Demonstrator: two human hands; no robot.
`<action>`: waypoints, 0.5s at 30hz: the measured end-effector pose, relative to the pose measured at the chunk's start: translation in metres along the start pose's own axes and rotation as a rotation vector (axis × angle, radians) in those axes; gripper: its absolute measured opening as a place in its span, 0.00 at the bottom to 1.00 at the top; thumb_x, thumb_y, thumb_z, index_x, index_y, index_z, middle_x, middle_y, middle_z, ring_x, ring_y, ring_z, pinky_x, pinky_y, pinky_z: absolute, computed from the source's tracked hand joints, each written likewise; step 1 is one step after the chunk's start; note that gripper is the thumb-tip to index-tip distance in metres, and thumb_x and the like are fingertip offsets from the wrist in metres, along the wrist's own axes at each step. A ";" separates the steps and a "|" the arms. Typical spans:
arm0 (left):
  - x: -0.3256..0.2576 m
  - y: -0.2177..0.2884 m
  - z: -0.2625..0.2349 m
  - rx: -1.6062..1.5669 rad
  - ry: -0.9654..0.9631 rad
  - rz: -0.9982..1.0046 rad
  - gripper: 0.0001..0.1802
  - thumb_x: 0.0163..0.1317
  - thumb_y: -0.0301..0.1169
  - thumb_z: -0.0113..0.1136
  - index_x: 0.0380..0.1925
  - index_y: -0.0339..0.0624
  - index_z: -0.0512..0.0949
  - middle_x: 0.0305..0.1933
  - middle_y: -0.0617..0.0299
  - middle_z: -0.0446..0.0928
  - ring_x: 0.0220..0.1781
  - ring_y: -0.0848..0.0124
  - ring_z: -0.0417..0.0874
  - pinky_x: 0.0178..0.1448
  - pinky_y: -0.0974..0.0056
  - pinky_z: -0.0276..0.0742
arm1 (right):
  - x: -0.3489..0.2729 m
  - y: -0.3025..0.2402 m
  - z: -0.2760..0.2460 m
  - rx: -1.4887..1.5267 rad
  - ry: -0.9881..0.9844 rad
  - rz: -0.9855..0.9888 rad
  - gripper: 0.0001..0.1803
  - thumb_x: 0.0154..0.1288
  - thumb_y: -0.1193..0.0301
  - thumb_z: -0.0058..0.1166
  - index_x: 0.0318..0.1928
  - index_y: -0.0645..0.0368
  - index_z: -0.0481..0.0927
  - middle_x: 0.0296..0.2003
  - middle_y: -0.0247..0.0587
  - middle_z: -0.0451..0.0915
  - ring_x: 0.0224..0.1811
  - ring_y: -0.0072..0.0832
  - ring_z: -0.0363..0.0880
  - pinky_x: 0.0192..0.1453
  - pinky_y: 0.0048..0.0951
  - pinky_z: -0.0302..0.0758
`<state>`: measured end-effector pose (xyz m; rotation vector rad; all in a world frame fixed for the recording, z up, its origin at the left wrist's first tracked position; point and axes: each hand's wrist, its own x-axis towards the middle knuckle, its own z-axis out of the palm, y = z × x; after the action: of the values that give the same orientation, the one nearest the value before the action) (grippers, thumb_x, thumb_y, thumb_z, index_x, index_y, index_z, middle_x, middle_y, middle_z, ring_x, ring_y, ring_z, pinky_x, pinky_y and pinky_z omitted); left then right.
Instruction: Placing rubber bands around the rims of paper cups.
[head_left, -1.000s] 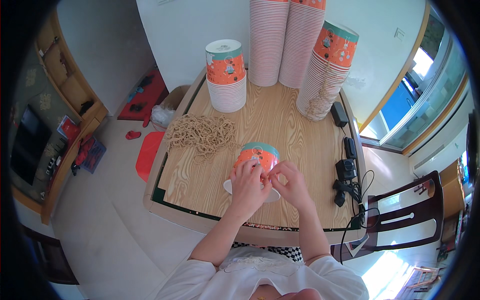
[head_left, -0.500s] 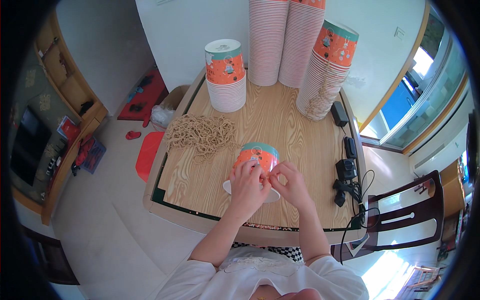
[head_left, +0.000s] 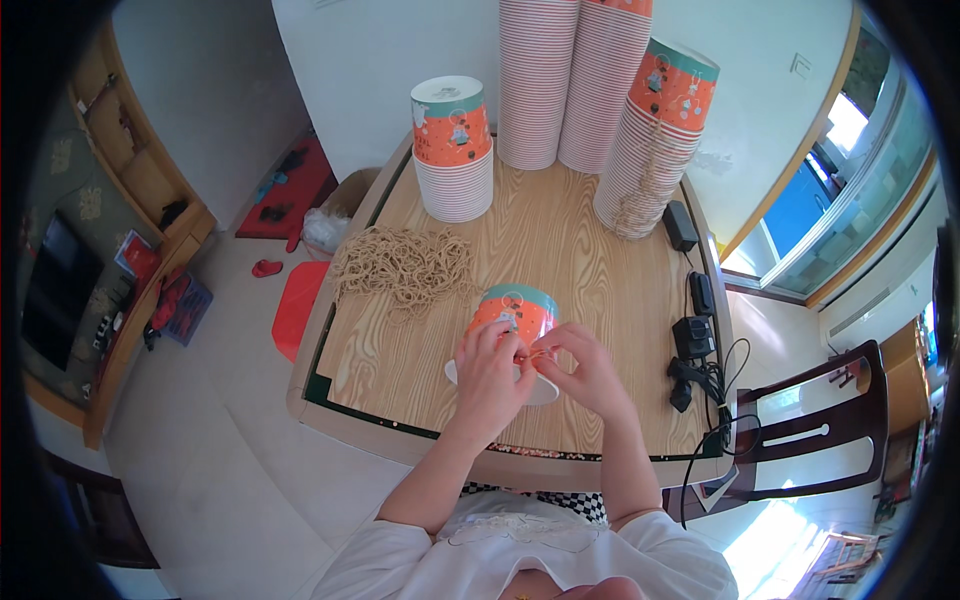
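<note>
Head view, wooden table (head_left: 590, 260) centre frame.

Orange paper cup (head_left: 512, 312), upside down with teal rim band on top, just below table centre. Sitting on a white lid (head_left: 541, 389) whose edge shows at 6 o'clock of the cup.

Left hand (head_left: 492, 380) against the cup's near side at about 7 o'clock, fingers curled onto the cup wall, touching. Right hand (head_left: 588, 372) at about 4 o'clock of the cup, fingertips pressed together, pinching a thin rubber band (head_left: 538, 353) stretched between both hands. Left fingertips also closed on that band; exact contact point partly hidden by fingers.

Loose heap of tan rubber bands (head_left: 405, 268) at 10 o'clock of the cup, near but apart, close to the table's left edge.

Short stack of same-pattern cups (head_left: 452, 150) at 11 o'clock, far side of table. Two tall cup stacks (head_left: 570, 80) at 12 o'clock against the wall. Leaning cup stack (head_left: 655, 140) at 1 o'clock.

Black power adapters and cables (head_left: 695, 340) along the right table edge, 3 o'clock of the cup. Dark wooden chair (head_left: 810, 440) beyond, at 4 o'clock. Red plastic item (head_left: 298, 305) on the floor at 9 o'clock, just off the table edge.
</note>
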<state>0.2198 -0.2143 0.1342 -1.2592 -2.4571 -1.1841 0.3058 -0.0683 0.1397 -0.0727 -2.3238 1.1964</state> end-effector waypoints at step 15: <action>-0.008 -0.120 -0.007 -0.505 -0.179 -0.589 0.29 0.66 0.51 0.55 0.56 0.39 0.75 0.53 0.50 0.78 0.56 0.59 0.78 0.60 0.60 0.71 | -0.018 0.033 0.003 -0.099 -0.170 0.698 0.25 0.70 0.62 0.55 0.62 0.59 0.72 0.37 0.40 0.83 0.39 0.28 0.82 0.42 0.26 0.76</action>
<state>0.1348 -0.2657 0.0655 -0.7463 -2.8791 -2.0141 0.3137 -0.0559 0.1054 -0.9119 -2.5943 1.4353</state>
